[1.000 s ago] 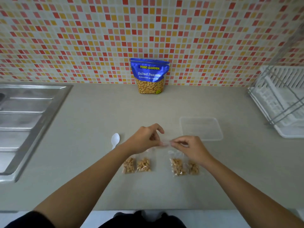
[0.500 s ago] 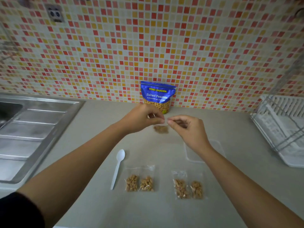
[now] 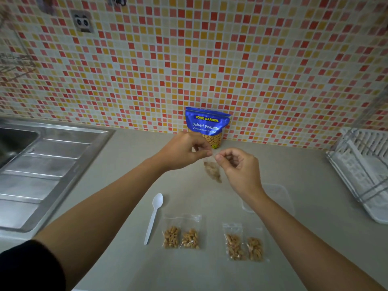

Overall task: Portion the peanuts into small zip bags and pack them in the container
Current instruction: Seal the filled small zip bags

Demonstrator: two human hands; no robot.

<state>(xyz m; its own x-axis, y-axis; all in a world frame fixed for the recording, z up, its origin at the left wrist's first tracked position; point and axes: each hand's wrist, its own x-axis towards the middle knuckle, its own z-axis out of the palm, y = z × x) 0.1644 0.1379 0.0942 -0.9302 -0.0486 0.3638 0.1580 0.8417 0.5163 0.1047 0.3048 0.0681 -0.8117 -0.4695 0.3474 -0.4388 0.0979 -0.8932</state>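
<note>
I see left hand (image 3: 184,152) and right hand (image 3: 237,166) both pinching the blurred peanut zip bag (image 3: 213,172); right forearm (image 3: 294,225) partly hides the clear container (image 3: 281,198).

Open worktop (image 3: 126,152) stretches between the sink (image 3: 52,164) and the spoon (image 3: 154,215). Filled zip bags (image 3: 171,237) crowd the near middle; the dish rack (image 3: 361,164) walls off the right edge.

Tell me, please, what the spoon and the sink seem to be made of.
The spoon is probably white plastic, with a matte finish: it is thin and one even colour. The sink looks like brushed stainless steel: it is grey, with soft reflections along its ribbed drainboard.
</note>
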